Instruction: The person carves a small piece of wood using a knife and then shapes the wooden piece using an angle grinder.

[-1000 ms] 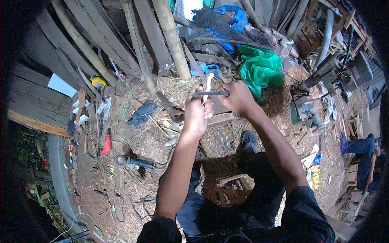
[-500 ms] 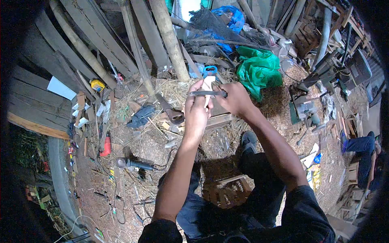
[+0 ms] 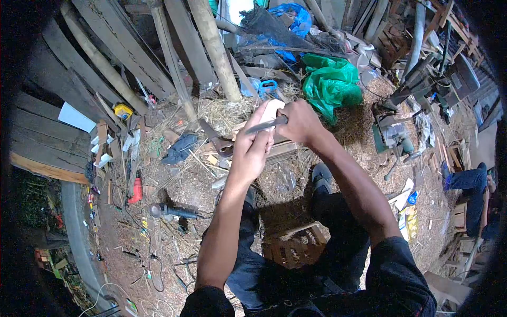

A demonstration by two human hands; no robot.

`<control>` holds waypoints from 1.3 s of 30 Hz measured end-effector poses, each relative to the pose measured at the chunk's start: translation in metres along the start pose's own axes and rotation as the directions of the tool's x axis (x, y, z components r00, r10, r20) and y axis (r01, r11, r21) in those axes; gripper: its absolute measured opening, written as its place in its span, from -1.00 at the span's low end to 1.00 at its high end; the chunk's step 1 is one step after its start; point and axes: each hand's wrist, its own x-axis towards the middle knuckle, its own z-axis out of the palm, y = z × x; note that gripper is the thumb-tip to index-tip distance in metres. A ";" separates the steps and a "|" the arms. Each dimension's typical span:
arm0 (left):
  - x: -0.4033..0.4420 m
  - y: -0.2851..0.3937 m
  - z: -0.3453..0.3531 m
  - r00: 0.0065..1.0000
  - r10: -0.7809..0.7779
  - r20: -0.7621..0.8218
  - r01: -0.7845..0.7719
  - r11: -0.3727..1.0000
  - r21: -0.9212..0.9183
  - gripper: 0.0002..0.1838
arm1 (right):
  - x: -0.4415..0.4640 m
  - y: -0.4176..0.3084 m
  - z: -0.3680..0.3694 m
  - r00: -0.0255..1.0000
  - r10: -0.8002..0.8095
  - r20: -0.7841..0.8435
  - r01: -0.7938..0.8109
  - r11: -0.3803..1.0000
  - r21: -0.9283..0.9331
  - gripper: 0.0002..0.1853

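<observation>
A pale piece of wood (image 3: 272,109) is gripped in my left hand (image 3: 253,145), whose fingers are wrapped around it. My right hand (image 3: 302,122) is closed on the handle end of a dark flat tool, probably a blade or file (image 3: 263,126). That tool lies slantwise across the wood, its far end over my left hand's fingers. The handle itself is hidden in my fist. Just beyond the hands, on the ground, is a blue handle (image 3: 268,87).
Green plastic (image 3: 332,84) lies beyond my right hand. A red drill (image 3: 137,190), an angle grinder (image 3: 171,211) and a handsaw (image 3: 215,140) are on the littered ground to the left. A machine (image 3: 398,140) stands right. Another person's leg (image 3: 467,179) shows far right.
The view has shifted slightly. The dark tool has gone from nearly level to slanted, and the pale wood has turned in my left hand to show a broader face.
</observation>
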 end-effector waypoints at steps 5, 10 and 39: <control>-0.006 0.004 0.010 1.000 -0.018 0.000 0.018 0.981 -0.192 -0.47 | 0.002 0.011 -0.001 0.993 0.028 -0.114 -0.038 0.995 -0.091 -0.76; -0.007 0.004 0.023 0.997 -0.037 -0.067 0.017 0.963 -0.270 -0.45 | 0.008 0.029 -0.001 0.978 0.076 -0.196 -0.077 0.997 0.002 -0.86; 0.017 -0.009 -0.001 0.995 -0.087 -0.040 0.042 0.778 -0.627 -0.54 | 0.011 -0.006 -0.005 0.987 0.160 -0.032 -0.161 0.986 -0.040 -0.73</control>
